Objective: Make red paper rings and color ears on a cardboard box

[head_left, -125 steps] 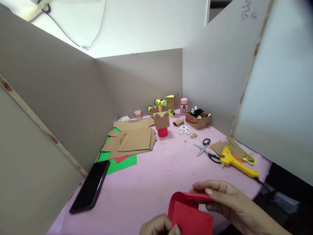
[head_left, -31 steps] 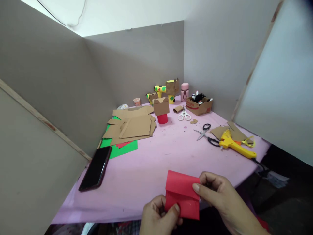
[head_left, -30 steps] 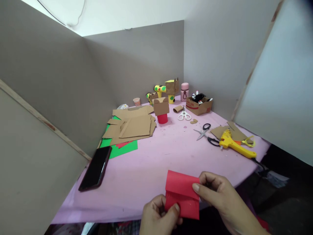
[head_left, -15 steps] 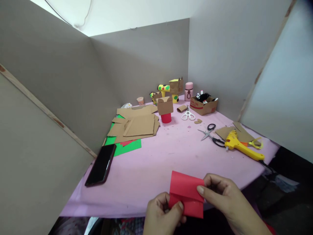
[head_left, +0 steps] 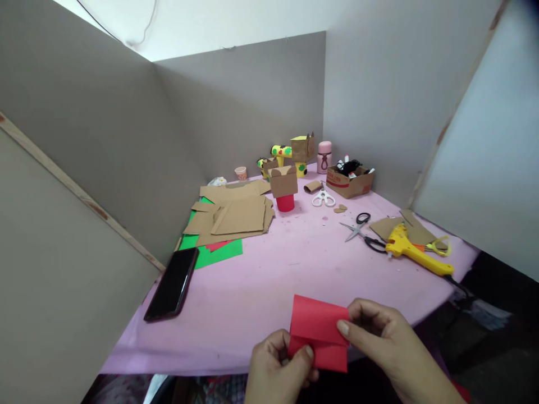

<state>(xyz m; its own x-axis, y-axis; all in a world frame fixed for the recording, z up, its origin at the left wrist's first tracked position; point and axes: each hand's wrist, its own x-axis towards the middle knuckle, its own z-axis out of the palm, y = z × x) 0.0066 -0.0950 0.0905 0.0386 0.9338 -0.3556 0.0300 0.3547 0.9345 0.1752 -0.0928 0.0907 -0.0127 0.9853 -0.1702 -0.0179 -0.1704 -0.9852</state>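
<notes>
A piece of red paper [head_left: 320, 321], folded over on itself, is held up at the table's front edge. My left hand [head_left: 280, 367] pinches its lower left part, the thumb lying over the front layer. My right hand [head_left: 379, 331] grips the right edge between thumb and fingers. A flap crosses the paper's middle, leaving a horizontal fold line. Beyond my hands stands a small figure with a cardboard head [head_left: 283, 184] on a red base [head_left: 285, 202].
Flat cardboard pieces [head_left: 240, 216] lie over green paper [head_left: 227, 254], near a phone [head_left: 172, 283]. At right are a yellow glue gun [head_left: 415, 255], black-handled scissors [head_left: 357, 229] and white-handled scissors [head_left: 323, 198]. A cardboard box [head_left: 353, 184] and pink bottle [head_left: 324, 157] stand behind.
Both hands keep their hold on the red paper, which has shifted very slightly to the left in view. The things on the table have not been moved.
</notes>
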